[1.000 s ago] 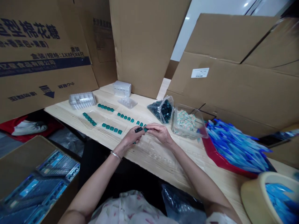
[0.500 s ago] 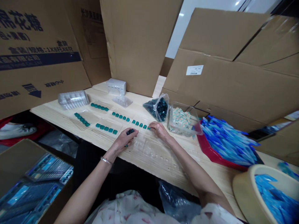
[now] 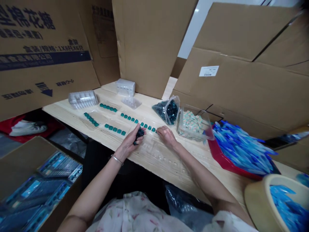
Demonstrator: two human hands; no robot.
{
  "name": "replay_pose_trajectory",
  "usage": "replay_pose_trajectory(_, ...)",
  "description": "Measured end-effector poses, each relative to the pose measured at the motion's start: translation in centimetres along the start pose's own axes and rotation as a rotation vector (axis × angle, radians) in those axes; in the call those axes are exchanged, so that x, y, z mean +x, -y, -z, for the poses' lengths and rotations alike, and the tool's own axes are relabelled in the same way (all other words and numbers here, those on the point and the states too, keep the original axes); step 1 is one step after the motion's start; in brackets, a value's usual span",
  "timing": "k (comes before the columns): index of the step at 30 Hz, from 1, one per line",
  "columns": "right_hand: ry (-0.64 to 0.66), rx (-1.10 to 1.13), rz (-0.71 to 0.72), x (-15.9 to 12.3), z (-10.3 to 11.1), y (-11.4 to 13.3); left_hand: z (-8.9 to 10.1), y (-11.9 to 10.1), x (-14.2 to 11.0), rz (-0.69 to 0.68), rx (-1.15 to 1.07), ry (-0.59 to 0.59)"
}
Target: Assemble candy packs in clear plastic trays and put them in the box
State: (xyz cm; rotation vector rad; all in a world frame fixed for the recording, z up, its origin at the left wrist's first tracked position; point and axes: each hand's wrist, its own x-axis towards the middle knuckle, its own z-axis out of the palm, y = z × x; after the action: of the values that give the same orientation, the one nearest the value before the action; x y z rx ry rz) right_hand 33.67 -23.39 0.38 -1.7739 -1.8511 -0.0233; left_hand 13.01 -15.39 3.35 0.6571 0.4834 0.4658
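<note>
I sit at a pale wooden table (image 3: 56, 109) walled in by cardboard panels (image 3: 149, 48). Five rows of green pieces (image 3: 115, 129) lie on it, five pieces in the nearest, by one clear bag (image 3: 172, 112) and one plastic tub (image 3: 209, 132). My left hand (image 3: 131, 140) cups dark pieces (image 3: 139, 135); my right hand (image 3: 167, 136) pinches at the rightmost row's end, on what I cannot tell.

A hand could pass along the near edge of the table (image 3: 69, 118), left of the left hand (image 3: 131, 140), short of the green pieces (image 3: 115, 129). Beyond the right hand (image 3: 167, 136), the bag (image 3: 166, 111) and clear tub (image 3: 207, 128) block the way (cardboard (image 3: 149, 48) walls off the back).
</note>
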Motion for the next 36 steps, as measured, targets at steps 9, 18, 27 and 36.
replay_pose_trajectory(9, 0.018, 0.465, -0.004, 2.0, 1.2, 7.4, -0.7, 0.4, -0.6, -0.045, 0.113, -0.030)
replay_pose_trajectory(18, -0.058, 0.683, -0.241, 1.9, 1.6, 8.0, -1.2, 0.8, -0.5, -0.053, 0.130, -0.002)
replay_pose_trajectory(27, -0.110, 0.842, -0.473, 1.0, 2.9, 7.3, -2.8, 1.6, -1.4, -0.138, 0.370, 0.092)
replay_pose_trajectory(36, -0.196, 0.828, -0.442, -1.6, 4.2, 7.9, -3.5, 2.9, -1.2, -0.566, 0.843, -0.142)
